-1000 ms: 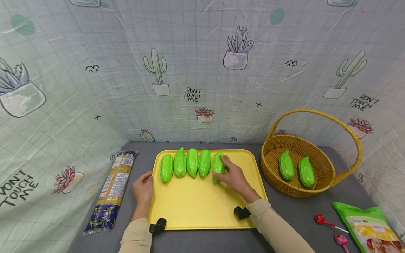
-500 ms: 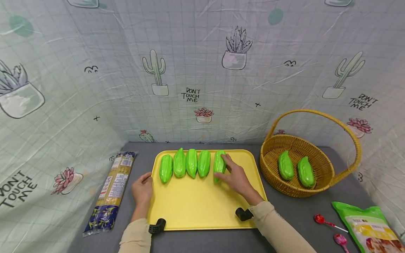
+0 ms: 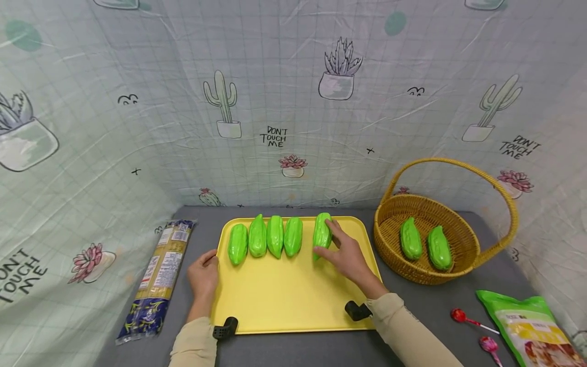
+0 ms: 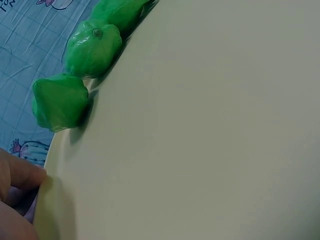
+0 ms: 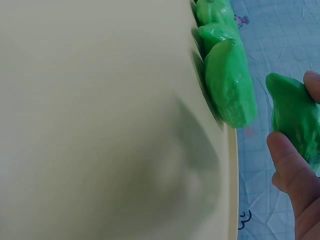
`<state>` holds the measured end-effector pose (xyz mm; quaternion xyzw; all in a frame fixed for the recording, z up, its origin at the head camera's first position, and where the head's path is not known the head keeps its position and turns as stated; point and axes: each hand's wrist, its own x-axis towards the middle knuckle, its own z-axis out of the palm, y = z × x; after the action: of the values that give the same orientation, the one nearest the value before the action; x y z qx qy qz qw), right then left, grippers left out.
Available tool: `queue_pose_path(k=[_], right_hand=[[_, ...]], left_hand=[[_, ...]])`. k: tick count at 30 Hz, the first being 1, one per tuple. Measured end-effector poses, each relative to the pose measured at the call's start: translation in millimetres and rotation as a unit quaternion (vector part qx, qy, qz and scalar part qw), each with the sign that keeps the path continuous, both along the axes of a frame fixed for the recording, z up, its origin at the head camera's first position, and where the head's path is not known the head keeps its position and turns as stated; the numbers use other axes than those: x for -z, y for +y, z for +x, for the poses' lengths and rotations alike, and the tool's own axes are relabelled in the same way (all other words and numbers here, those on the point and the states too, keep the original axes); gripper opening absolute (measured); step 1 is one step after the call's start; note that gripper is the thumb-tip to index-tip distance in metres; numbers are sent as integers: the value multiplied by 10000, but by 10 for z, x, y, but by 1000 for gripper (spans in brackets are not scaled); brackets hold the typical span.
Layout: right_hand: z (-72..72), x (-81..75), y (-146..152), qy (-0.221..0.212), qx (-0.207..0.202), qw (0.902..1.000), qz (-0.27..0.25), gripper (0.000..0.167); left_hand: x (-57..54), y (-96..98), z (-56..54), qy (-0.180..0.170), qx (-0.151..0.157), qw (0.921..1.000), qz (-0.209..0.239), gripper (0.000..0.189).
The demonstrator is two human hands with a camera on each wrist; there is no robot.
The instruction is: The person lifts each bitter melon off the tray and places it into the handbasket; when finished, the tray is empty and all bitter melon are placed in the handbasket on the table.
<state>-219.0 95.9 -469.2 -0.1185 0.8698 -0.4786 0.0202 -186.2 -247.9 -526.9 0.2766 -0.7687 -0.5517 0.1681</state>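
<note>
My left hand [image 3: 204,275] pinches the left rim of a yellow tray [image 3: 293,300]; the left wrist view shows its fingertips on that rim. Between thumb and fingers, my right hand [image 3: 350,257] holds a glossy green toy bitter melon [image 3: 323,232] raised over the tray's right part. In the right wrist view this bitter melon [image 5: 295,117] hangs clear of the tray, with a shadow below. Several like it lie in a row along the tray's far side, from a leftmost bitter melon [image 3: 238,244] to a rightmost bitter melon [image 3: 293,237].
A wicker basket [image 3: 385,255] with a tall handle stands right of the tray, two bitter melons [image 3: 410,239] inside. Front right lie two lollipops [image 3: 458,315] and a green snack bag [image 3: 532,326]. A spaghetti pack [image 3: 158,280] lies left. A printed cloth [image 3: 293,102] hangs behind.
My right hand has lifted its bitter melon from the tray and moved it slightly right, away from the row. The left hand stays on the tray's rim. The head view has shifted a little.
</note>
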Motion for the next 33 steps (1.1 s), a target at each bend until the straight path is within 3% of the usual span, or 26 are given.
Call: queue_pose_path(k=[22, 33], right_hand=[[84, -121, 320, 143, 267, 9989, -352, 90], [75, -110, 447, 361, 395, 9977, -426, 90]], left_hand=[[-22, 10, 18, -88, 129, 9999, 9, 31], [2, -5, 5, -35, 74, 9999, -112, 30]])
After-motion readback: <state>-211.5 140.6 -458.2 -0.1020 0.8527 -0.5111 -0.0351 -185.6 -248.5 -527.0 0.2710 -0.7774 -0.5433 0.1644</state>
